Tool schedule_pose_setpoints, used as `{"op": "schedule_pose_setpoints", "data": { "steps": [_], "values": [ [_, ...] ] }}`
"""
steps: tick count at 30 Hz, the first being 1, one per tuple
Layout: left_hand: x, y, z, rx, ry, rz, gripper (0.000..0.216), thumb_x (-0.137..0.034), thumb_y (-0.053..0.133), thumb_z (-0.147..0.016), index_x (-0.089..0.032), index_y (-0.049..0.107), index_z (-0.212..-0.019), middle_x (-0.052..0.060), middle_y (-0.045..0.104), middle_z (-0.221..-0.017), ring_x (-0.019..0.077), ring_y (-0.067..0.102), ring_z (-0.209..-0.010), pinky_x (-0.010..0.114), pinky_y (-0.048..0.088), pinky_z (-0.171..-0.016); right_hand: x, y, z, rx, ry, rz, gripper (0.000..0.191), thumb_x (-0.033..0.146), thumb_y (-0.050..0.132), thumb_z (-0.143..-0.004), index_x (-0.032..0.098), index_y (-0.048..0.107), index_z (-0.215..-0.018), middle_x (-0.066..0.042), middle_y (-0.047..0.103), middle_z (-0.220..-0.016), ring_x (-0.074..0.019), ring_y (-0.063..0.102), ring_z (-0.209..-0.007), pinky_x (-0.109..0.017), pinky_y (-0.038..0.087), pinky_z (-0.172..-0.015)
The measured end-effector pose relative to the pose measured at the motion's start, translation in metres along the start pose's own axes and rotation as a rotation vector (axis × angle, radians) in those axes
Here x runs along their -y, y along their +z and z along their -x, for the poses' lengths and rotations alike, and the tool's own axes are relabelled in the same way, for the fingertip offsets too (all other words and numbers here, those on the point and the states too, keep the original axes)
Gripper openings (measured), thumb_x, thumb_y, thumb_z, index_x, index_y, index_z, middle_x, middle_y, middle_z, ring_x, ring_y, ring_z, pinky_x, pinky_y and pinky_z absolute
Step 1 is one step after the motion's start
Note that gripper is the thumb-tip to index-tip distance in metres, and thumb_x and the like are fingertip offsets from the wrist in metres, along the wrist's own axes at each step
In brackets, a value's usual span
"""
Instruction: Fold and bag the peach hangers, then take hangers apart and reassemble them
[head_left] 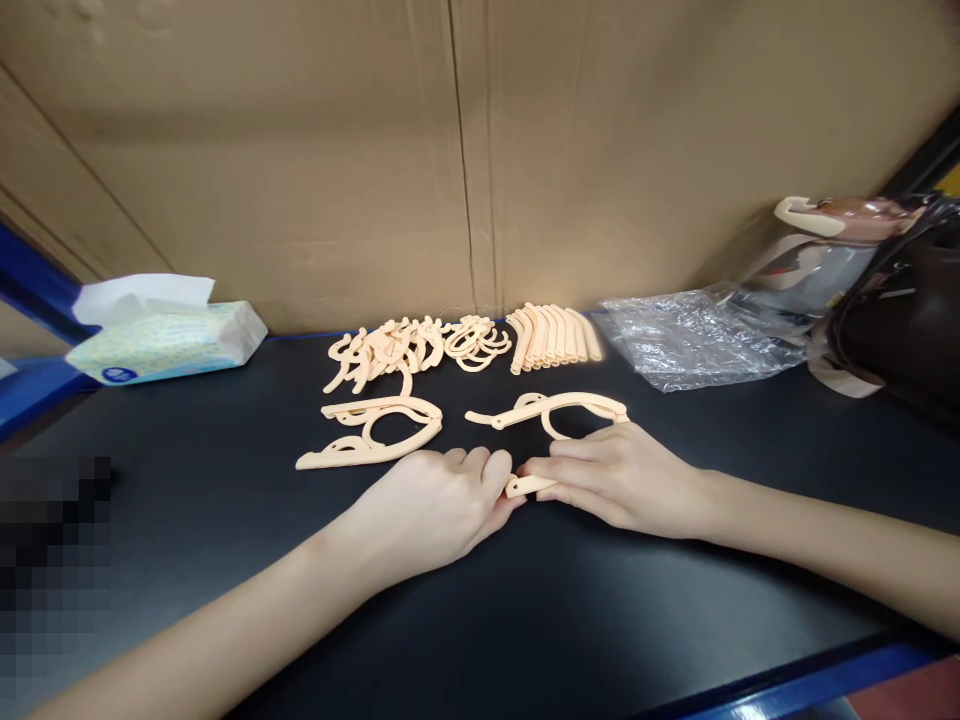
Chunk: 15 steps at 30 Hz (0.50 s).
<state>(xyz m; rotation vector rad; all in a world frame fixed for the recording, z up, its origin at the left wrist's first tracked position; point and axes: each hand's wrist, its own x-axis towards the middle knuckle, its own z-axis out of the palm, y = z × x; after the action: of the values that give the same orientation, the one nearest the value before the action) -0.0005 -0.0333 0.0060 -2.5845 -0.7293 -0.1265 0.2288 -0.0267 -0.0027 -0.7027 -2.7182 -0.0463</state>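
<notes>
Both my hands are closed on a peach plastic folding hanger arm (529,485), low over the black table. My left hand (442,500) is curled in a fist, its thumb and forefinger at the arm's left end, where a small hole shows. From the other side my right hand (622,480) pinches the same arm and covers the rest of it. Just beyond the right hand lies a folding hanger (517,412) with one jointed piece swung out to the left. Another folding hanger (375,458), folded together, rests beyond my left hand.
Along the back lie a pile of hook-shaped pieces (386,350), a heap of curved pieces (478,342) and a row of hanger arms (553,335). A tissue pack (169,340) is at left, clear plastic bag (697,335) and dark bag (900,310) at right. Cardboard (337,150) stands behind.
</notes>
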Motion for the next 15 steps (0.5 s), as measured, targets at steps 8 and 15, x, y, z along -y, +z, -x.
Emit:
{"op": "schedule_pose_setpoints", "data": {
  "steps": [8,15],
  "values": [
    [-0.0002,-0.0017,0.0005,0.036,0.010,0.048,0.025,-0.029,0.035,-0.097,-0.019,0.042,-0.074,-0.002,0.054,-0.059,0.0149,0.056,-0.045,0.028,0.028,-0.041,0.0010,0.0010,-0.0003,0.025,-0.014,0.047,0.033,0.028,0.033,-0.100,0.017,0.061,-0.115,-0.002,0.064,-0.079,-0.0113,0.059,-0.065,-0.023,0.041,-0.056],
    [-0.0008,-0.0015,0.0009,-0.003,0.032,-0.016,0.028,-0.028,0.031,-0.097,-0.019,0.040,-0.072,-0.002,0.052,-0.055,0.0137,0.053,-0.042,0.027,0.026,-0.040,0.0021,0.0010,0.0002,0.025,-0.003,0.017,0.031,0.028,0.034,-0.100,0.018,0.061,-0.113,-0.001,0.062,-0.078,-0.0106,0.057,-0.062,-0.023,0.040,-0.057]
  ]
}}
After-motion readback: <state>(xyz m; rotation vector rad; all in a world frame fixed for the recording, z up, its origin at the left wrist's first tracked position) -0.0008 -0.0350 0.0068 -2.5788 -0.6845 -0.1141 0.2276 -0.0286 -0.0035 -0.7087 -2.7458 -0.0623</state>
